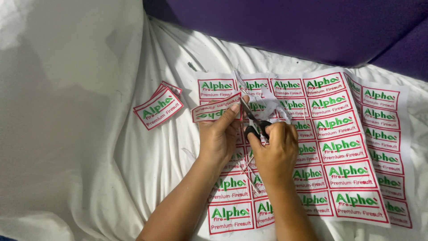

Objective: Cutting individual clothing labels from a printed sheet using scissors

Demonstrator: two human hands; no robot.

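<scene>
at the centre of the frame, the left hand (219,134) pinches a red-bordered label (216,112), while the right hand (275,149) grips black-handled scissors (253,119) over a white label sheet (356,147); cut labels (158,107) lie at the left on white cloth (89,134).

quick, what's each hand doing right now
Left hand: shut on a rectangular label patch.
Right hand: shut on small black-handled scissors.

Red-bordered label (216,111) — against black-handled scissors (255,122)
</scene>
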